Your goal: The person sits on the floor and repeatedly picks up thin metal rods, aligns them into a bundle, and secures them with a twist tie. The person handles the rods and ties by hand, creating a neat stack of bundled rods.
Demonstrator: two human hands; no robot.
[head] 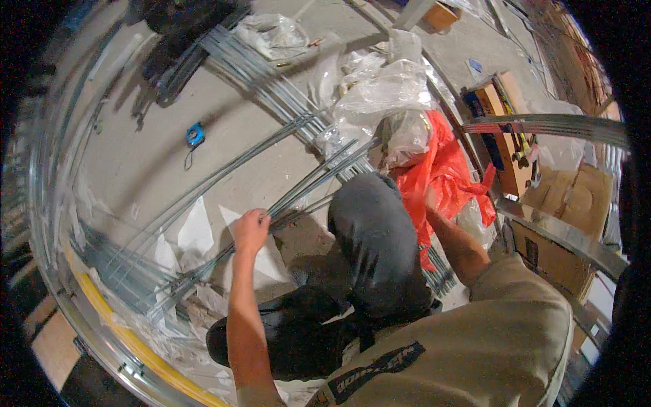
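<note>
My left hand (252, 231) is closed around a bundle of thin metal rods (310, 178). The rods slant from the lower left up to the right, past my bent knee. Further to the right, my right hand (431, 199) is at a crumpled red plastic bag (452, 163). Its fingers are mostly hidden, so its grip is unclear. Clear plastic wrapping (376, 96) is heaped beyond the knee, against the bag. A second bundle of metal rods (274, 84) runs across the concrete floor, passing under the wrapping.
A blue tape measure (195, 135) lies on the floor. To the right stand a metal frame (559, 236), cardboard boxes (549, 259) and strapped metal strips (549, 124). A yellow strip (101, 300) curves along the lower left. White paper scraps (196, 229) lie near my left hand.
</note>
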